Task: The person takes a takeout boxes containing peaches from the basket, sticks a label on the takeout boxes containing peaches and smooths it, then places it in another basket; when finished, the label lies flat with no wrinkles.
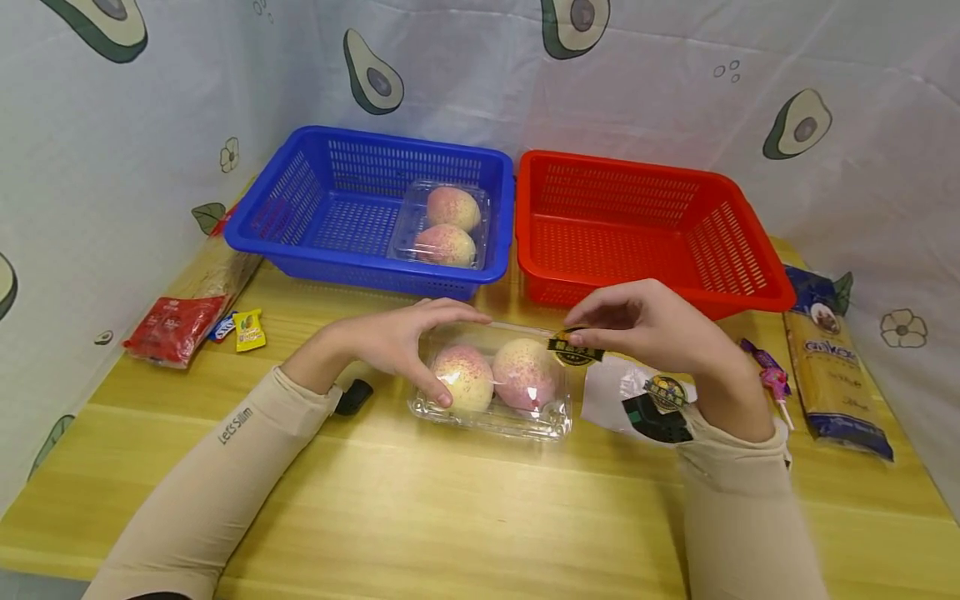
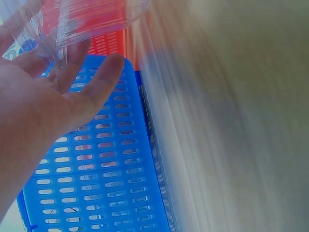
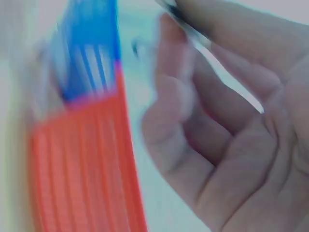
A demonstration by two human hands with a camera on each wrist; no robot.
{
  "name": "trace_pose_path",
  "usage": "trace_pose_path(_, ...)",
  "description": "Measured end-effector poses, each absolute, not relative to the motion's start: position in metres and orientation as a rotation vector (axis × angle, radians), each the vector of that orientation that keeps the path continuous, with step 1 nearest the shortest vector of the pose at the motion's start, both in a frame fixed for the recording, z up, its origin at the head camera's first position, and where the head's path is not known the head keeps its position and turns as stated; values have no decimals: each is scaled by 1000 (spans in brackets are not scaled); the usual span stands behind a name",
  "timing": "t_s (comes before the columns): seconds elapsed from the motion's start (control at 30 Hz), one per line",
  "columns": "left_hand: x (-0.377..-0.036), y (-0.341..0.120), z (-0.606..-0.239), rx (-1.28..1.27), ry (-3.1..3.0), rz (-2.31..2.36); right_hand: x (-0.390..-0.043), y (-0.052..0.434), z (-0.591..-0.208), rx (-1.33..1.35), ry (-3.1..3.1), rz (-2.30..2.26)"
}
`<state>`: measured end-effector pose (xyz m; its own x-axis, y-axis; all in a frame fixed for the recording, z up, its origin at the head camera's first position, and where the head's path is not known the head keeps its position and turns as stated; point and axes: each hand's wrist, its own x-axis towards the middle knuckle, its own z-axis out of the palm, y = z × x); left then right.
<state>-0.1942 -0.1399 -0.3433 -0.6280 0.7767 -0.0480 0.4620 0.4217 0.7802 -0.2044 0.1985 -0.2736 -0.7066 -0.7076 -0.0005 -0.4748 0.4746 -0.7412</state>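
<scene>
My left hand (image 1: pixel 397 337) lies palm down, fingers curved, thumb tip lower; the forearm, sleeved in beige, runs in from lower left. My right hand (image 1: pixel 648 325) is raised just opposite it, fingers bent, thumb and fingertips pinched together; its sleeved forearm enters from lower right.

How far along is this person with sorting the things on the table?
One clear box of peaches already lies in the blue basket. Both the left hand and the right hand now hold a second peach box on the table. The red basket looks empty, and snack packets such as the noodle bag lie outside the baskets.
</scene>
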Motion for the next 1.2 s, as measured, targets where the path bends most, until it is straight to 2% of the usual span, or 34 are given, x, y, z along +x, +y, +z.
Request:
trace_pose_path(0.17,-195,-139,-344,1060,2274,1070,-193,161,-281,-998,2439,-1135)
trace_pose_path(0.37,-196,-138,-345,1063,2272,1073,-192,144,-297,-1010,2488,-1094)
trace_pose_path(0.9,-197,-138,-343,1065,2257,1086,-169,123,-296,-1124,2710,-718)
trace_pose_path(1.2,-195,-139,-344,1034,2228,1117,-181,149,-282,-1060,2548,-719)
